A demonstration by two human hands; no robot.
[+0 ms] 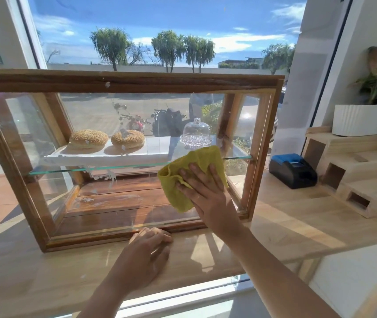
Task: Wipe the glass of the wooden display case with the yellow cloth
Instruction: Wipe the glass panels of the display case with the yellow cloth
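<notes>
— What is closest to us?

— The left hand [147, 245]. It lies on the wooden counter [297, 216], fingers loosely bent and holding nothing, with its fingertips right at the bottom front edge of the wooden display case [123, 80].

— And the other hand?

— The right hand [202, 191] presses the yellow cloth [183, 177] flat on the case's front glass [105, 198], fingers spread out straight over it (low down, toward the right side of the case).

— What is inside the case?

— Two seeded bread rings [88, 139] on a white tray [114, 158] and a small glass dome [196, 131], all up on the glass shelf [91, 170].

— Anything beside the case?

— A black printer [293, 170] sits to its right.
</notes>
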